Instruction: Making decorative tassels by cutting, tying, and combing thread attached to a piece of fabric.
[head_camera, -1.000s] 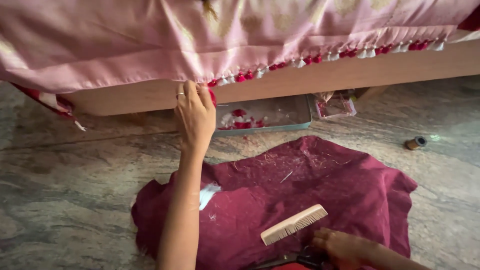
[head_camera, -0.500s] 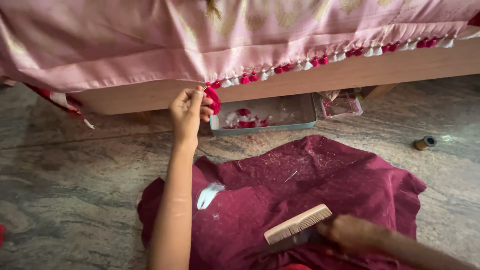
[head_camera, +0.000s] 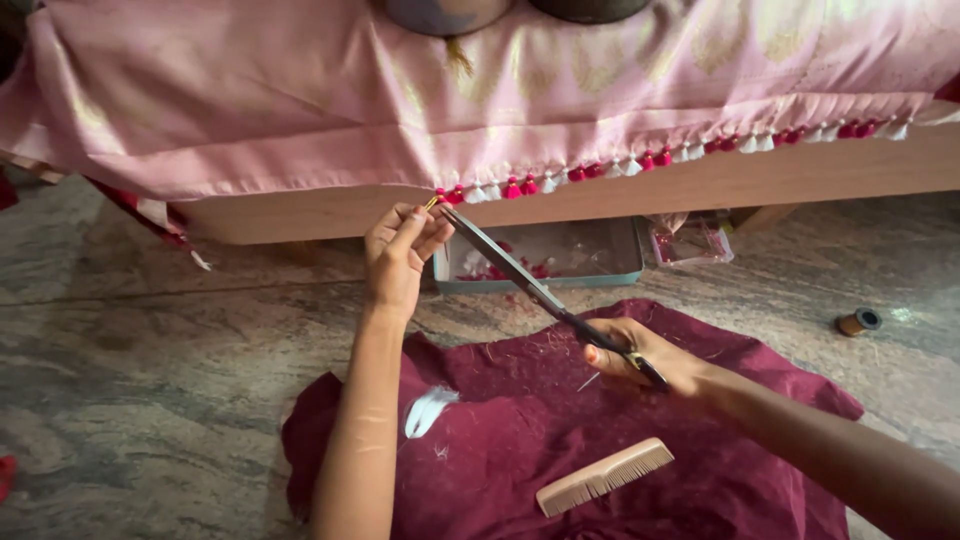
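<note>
My left hand (head_camera: 398, 258) pinches a small tassel end (head_camera: 433, 202) at the hem of the pink cloth (head_camera: 400, 90), which hangs over a wooden bench edge (head_camera: 700, 180). A row of red and white tassels (head_camera: 640, 162) runs along that hem. My right hand (head_camera: 640, 358) grips the handles of long dark scissors (head_camera: 520, 272). The blades reach up and left, and their tips sit right at the tassel between my left fingers.
A maroon cloth (head_camera: 520, 440) lies on the stone floor with a wooden comb (head_camera: 604, 477) and a white scrap (head_camera: 428, 410) on it. A shallow tray (head_camera: 600, 262) holding red bits and a clear bag (head_camera: 692, 240) sit under the bench. A thread spool (head_camera: 858, 321) stands right.
My right hand took up the scissors from the maroon cloth and raised them to the hem. My left hand stays at the tassel, now pinching it out from the edge.
</note>
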